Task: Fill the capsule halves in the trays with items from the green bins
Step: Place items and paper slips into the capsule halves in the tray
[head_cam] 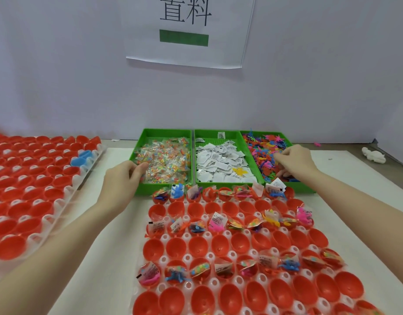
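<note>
Two trays of red capsule halves point(239, 244) lie nearest — alternate rows filled. Beyond, three green bins point(164, 187): left hand point(123, 178) curls fingers onto candy packets point(166, 162), right hand point(296, 160) pinches among plastic toys point(262, 146). Grabbing clumps risks doubling or spilling — everything is small and tangled.

I am wearing the one camera on my head, and it is looking forward and down, close over the near tray point(221, 253). Beyond the tray it is taking in the green bins point(140, 142); farther still, the wall sign point(227, 42). No second view.
</note>
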Demonstrator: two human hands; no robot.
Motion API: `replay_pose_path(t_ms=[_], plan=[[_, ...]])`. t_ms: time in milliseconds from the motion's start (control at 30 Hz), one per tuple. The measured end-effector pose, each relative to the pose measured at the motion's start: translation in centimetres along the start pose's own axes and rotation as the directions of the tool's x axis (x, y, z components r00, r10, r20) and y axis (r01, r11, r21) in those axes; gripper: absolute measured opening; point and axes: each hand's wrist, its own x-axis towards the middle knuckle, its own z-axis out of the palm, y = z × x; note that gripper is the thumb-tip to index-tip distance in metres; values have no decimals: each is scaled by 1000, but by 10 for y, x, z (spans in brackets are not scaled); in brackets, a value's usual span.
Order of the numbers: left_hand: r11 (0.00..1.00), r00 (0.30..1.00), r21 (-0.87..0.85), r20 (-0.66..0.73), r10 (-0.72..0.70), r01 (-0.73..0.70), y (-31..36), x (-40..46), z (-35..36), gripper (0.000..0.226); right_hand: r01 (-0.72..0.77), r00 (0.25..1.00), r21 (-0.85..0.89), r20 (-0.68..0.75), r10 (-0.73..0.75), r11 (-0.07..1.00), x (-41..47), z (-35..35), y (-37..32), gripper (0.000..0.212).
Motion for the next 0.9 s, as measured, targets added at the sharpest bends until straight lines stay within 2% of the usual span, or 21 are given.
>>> replay_pose_path(t_ms=[100, 167, 233, 267, 333, 400, 467, 567, 667, 800, 900], plan=[[1000, 1000, -3, 6, -7, 7, -1, 1, 2, 36, 12, 999, 103, -53, -7, 995, 1, -6, 0, 16], [1000, 1000, -9, 16, -10, 10, -1, 2, 3, 36, -28, 999, 165, -35, 35, 986, 0, -9, -1, 8], [1000, 1000, -9, 22, -13, 14, -1, 2, 3, 36, -121, 992, 220, 6, 123, 968, 2, -10, -1, 19], [1000, 1000, -4, 23, -12, 12, -1, 2, 3, 36, -149, 989, 196, 8, 151, 969, 4, -10, 0, 27], [1000, 1000, -3, 27, -8, 8, -1, 2, 3, 35, -116, 992, 12, -52, 116, 993, 6, -9, 0, 37], [1000, 1000, -8, 26, -11, 11, -1, 2, 3, 35, -10, 993, -163, -115, -9, 987, 7, -7, -5, 42], [1000, 1000, -7, 17, -14, 15, -1, 2, 4, 35, 94, 985, -220, -122, -123, 971, 4, 0, -17, 40], [1000, 1000, 21, 16, -3, 3, 0, 3, 5, 32, 208, 973, -272, -36, -226, 940, -6, 22, -41, 31], [998, 1000, 61, 27, 11, -13, 0, 4, 6, 32, 321, 947, -396, 134, -292, 860, -16, 45, -64, 30], [1000, 1000, 28, 3, 13, -13, 1, 2, 6, 30, 406, 908, -515, 321, -270, 755, -19, 61, -81, 42], [999, 1000, -43, -7, -1, 1, 2, 0, 5, 26, 363, 918, -481, 329, -220, 798, -18, 61, -85, 29]])
